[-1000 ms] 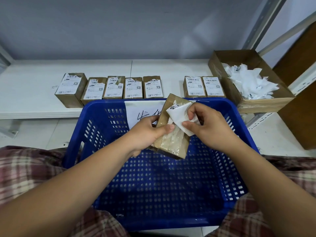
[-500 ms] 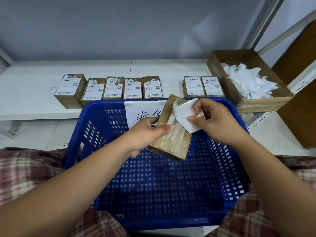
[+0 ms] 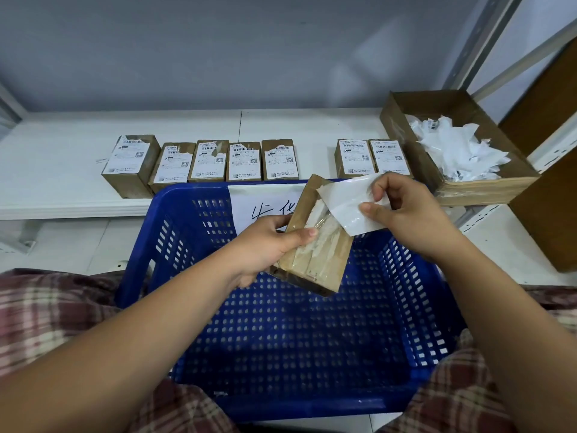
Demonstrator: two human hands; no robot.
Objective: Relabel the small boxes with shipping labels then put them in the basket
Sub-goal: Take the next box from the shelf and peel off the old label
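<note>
Over the basket (image 3: 175, 214), near and centre, I've got one box (image 3: 318, 260) tilted in my left hand (image 3: 265, 245), with the thumb across its top face and the fingers curled underneath. My right hand (image 3: 412, 220) is pinching the old label (image 3: 343, 204), peeled up to the right. Can't tell if a corner's still stuck.

So this is the strip-off step, and no box is in the basket yet. Next move, I reckon: pull it free without tearing, drop it with the scraps (image 3: 452, 151) in the tray (image 3: 487, 189) far right, then find a fresh label. None in sight tbh.

Seven more boxes (image 3: 212, 160) sit in a row on the white shelf (image 3: 62, 170) just beyond the basket, labels up, some torn. Grey wall (image 3: 249, 57) behind, metal uprights (image 3: 468, 57) and a brown panel (image 3: 549, 120) on the right, plaid lap (image 3: 46, 323) on either side of the basket.
</note>
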